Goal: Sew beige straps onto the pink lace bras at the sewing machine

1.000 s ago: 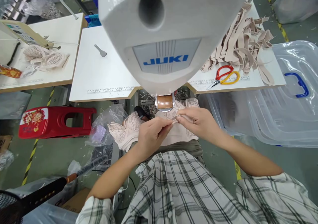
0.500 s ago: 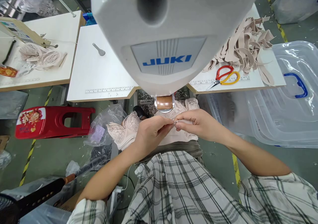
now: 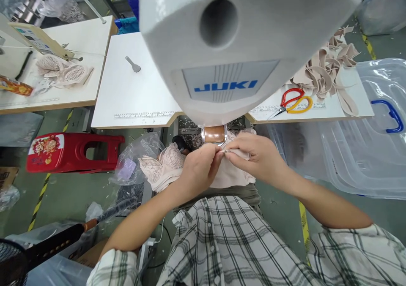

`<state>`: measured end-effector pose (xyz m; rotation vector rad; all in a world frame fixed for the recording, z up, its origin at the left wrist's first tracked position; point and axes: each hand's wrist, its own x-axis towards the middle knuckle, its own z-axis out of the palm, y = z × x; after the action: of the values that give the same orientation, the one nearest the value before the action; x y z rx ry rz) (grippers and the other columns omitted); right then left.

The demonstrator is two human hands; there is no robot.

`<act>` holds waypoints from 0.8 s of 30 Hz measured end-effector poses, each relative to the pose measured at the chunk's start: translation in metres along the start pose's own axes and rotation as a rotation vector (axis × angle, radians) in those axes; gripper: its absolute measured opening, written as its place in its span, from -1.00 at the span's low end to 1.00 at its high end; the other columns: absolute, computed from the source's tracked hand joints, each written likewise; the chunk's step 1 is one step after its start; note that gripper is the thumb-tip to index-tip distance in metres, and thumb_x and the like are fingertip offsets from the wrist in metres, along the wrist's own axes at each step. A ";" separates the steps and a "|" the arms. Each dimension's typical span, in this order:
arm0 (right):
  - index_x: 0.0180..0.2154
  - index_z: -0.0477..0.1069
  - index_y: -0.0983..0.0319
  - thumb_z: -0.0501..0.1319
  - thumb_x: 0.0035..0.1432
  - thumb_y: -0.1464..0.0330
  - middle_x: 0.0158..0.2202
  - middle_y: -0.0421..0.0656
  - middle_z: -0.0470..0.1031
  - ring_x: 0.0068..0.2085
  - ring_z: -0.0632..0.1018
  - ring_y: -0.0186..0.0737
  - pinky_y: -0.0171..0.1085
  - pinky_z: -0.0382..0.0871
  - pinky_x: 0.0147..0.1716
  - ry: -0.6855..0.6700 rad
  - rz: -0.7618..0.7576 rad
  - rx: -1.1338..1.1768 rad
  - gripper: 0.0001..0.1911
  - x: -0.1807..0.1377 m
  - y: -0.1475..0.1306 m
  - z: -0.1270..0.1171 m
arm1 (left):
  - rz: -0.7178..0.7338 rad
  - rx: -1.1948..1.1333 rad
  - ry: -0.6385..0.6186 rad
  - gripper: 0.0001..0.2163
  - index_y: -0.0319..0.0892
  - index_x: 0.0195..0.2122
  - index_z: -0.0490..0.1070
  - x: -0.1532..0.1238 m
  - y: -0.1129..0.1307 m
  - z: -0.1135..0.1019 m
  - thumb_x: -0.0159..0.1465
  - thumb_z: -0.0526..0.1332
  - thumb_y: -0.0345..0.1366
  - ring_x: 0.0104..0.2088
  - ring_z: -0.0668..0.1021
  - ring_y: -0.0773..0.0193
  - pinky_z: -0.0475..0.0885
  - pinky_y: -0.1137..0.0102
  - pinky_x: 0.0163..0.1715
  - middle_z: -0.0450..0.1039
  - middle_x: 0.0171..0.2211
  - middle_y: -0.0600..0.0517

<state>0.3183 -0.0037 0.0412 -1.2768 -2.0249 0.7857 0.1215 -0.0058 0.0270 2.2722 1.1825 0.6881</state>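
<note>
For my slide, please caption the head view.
Left hand and right hand pinch pale fabric near a white JUKI machine.

Your bare forearms (image 3: pixel 144 222) angle inward from either side. Your left hand (image 3: pixel 199 165) curls, back upward, thumb pinched to forefinger; your right hand (image 3: pixel 261 157) pinches too, its fingertips (image 3: pixel 231 155) close beside the left's, before your torso (image 3: pixel 218 239).

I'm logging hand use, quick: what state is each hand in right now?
Left hand: closed, pinching pale fabric where the two hands meet.
Right hand: closed, pinching pale fabric too.
</note>
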 end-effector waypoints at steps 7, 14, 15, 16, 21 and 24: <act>-0.49 0.46 0.20 0.20 0.15 0.39 -0.49 -0.23 0.48 -0.45 0.42 -0.34 -0.31 0.08 -0.49 -0.185 0.106 -0.101 -0.82 0.049 -0.005 -0.012 | 0.121 0.282 0.167 -0.75 -0.09 -0.06 0.48 0.001 -0.031 -0.011 0.48 0.00 -0.24 -0.51 0.46 0.35 0.26 0.45 -0.46 0.43 -0.54 0.12; -0.58 0.40 0.21 0.17 0.19 0.39 -0.63 -0.25 0.27 -0.57 0.25 -0.37 -0.28 0.00 -0.53 -0.233 0.097 -0.223 -0.72 0.053 -0.009 -0.013 | 0.354 0.402 0.074 -0.65 -0.02 0.09 0.44 0.005 -0.057 -0.018 0.40 0.02 -0.47 -0.52 0.39 0.36 0.24 0.42 -0.50 0.41 -0.48 0.10; -0.52 0.46 0.20 0.18 0.21 0.38 -0.60 -0.23 0.33 -0.54 0.31 -0.34 -0.28 0.04 -0.52 -0.230 0.100 -0.232 -0.75 0.052 -0.007 -0.011 | 0.343 0.415 0.061 -0.65 -0.01 0.09 0.45 0.006 -0.056 -0.018 0.39 0.03 -0.47 -0.54 0.37 0.36 0.19 0.42 -0.53 0.37 -0.51 0.10; -0.44 0.52 0.19 0.19 0.23 0.36 -0.52 -0.20 0.42 -0.48 0.38 -0.29 -0.27 0.10 -0.48 -0.204 0.088 -0.243 -0.79 0.048 -0.005 -0.009 | 0.326 0.432 0.048 -0.64 -0.02 0.08 0.46 0.006 -0.053 -0.018 0.38 0.02 -0.47 -0.56 0.35 0.36 0.14 0.42 -0.56 0.33 -0.54 0.11; -0.09 0.57 0.08 0.22 0.30 0.24 -0.07 -0.03 0.51 0.00 0.47 0.03 -0.03 0.31 -0.03 0.192 -0.154 -0.398 -0.79 0.020 0.013 0.015 | 0.248 0.505 0.004 -0.66 -0.10 0.05 0.47 0.007 -0.037 -0.022 0.36 0.01 -0.46 -0.61 0.29 0.34 -0.07 0.36 -0.63 0.26 -0.61 0.11; -0.07 0.56 0.04 0.22 0.31 0.30 -0.13 -0.05 0.48 -0.05 0.47 -0.02 0.01 0.29 0.04 0.331 -0.219 -0.442 -0.80 0.009 0.017 0.026 | 0.308 0.492 -0.021 -0.64 -0.11 0.07 0.45 0.010 -0.045 -0.029 0.34 0.01 -0.47 -0.60 0.31 0.33 -0.06 0.37 -0.62 0.33 -0.59 0.11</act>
<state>0.3055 0.0061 0.0138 -1.2823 -2.0738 0.0143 0.0819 0.0310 0.0229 2.9070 1.0917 0.5181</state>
